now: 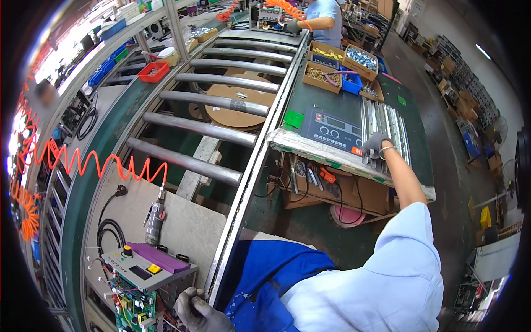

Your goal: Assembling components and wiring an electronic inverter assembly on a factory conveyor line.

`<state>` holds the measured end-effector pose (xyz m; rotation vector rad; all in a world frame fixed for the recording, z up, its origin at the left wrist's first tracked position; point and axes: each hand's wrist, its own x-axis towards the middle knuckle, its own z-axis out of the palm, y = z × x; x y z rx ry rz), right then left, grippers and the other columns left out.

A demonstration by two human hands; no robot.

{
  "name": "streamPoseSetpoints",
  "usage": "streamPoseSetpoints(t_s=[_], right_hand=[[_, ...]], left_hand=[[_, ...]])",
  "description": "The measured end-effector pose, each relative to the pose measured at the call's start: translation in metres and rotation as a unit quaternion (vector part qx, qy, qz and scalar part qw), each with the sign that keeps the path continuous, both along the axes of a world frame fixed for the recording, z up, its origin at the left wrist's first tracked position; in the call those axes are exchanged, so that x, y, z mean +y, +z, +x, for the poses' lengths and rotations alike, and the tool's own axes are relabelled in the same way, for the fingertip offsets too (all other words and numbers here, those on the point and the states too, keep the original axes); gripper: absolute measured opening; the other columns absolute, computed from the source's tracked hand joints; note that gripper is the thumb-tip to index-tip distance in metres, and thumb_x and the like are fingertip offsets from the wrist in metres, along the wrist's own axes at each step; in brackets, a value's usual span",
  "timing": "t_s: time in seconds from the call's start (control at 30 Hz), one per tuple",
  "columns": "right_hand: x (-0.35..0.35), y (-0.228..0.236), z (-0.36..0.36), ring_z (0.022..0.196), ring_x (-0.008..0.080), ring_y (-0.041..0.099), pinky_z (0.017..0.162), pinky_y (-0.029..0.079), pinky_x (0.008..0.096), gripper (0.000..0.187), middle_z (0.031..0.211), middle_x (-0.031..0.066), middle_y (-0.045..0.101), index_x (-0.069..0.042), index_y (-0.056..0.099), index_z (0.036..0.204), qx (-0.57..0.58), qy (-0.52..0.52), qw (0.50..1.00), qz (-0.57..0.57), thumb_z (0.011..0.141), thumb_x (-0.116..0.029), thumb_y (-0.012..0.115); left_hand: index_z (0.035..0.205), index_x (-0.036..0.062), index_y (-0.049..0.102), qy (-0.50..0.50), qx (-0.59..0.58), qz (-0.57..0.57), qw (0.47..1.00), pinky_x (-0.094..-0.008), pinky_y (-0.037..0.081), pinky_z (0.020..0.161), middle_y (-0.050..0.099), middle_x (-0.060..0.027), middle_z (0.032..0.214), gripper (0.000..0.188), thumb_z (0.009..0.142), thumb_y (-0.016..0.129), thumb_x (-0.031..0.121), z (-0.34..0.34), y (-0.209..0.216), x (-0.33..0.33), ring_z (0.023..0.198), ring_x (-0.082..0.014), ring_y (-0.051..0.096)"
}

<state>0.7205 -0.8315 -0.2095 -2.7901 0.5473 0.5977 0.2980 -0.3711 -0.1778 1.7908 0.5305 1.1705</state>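
Observation:
My right hand, in a grey glove, reaches to the side table and closes on the near end of a metal strip. Several long silver metal strips lie side by side under and beside it. Left of it lies a dark printed panel. My left hand, also gloved, is low in the view, its fingers curled beside an opened electronic unit. That unit has a grey front panel, a purple piece, a black knob and an exposed green circuit board. What the left fingers hold, if anything, I cannot make out.
A pneumatic screwdriver on an orange coiled hose lies on the board behind the unit. Metal rollers run away from me. Boxes of small parts stand at the table's far end. Another person works at the far end of the line.

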Motion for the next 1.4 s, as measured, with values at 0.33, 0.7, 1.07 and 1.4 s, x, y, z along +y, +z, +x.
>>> streamPoseSetpoints(t_s=[0.33,0.7,1.07,1.4], right_hand=[[0.004,0.044,0.022,0.032,0.0108,0.039,0.031,0.030,0.0279,0.016,0.048,0.0066,0.051,-0.006,0.056,0.056,0.004,-0.095,0.974,0.207,0.067,-0.015,0.063],[0.016,-0.033,0.076,0.087,0.0295,0.067,0.074,0.053,0.0377,0.034,0.097,0.0167,0.067,-0.009,0.071,0.088,0.087,0.411,0.842,-0.337,0.059,-0.022,0.061],[0.024,-0.065,0.091,0.096,0.0291,0.064,0.080,0.052,0.0400,0.036,0.108,0.0123,0.066,-0.009,0.071,0.098,0.027,0.163,0.938,-0.305,0.068,-0.028,0.068],[0.009,-0.034,0.113,0.046,0.0181,0.054,0.045,0.044,0.0312,0.019,0.070,0.0122,0.065,0.000,0.065,0.073,0.207,0.189,0.956,-0.088,0.075,-0.017,0.057]], left_hand=[[0.114,-0.0031,0.054,0.039,-0.020,-0.090,0.995,-0.0270,0.048,0.062,0.062,-0.0158,0.095,0.024,0.090,0.050,0.000,-0.015,-0.003,0.003,0.074,-0.0195,0.057],[0.114,-0.0028,0.055,0.020,-0.031,-0.146,0.989,-0.0275,0.050,0.066,0.063,-0.0140,0.094,0.025,0.090,0.054,0.004,-0.022,-0.018,0.001,0.076,-0.0183,0.059],[0.116,-0.0032,0.053,0.035,0.054,-0.139,0.988,-0.0217,0.046,0.060,0.058,-0.0110,0.091,0.029,0.089,0.043,0.000,-0.009,-0.011,-0.010,0.070,-0.0119,0.054],[0.114,-0.0033,0.054,0.067,0.026,-0.205,0.976,-0.0215,0.046,0.059,0.059,-0.0110,0.090,0.028,0.088,0.043,-0.001,-0.017,-0.015,-0.007,0.068,-0.0117,0.054]])
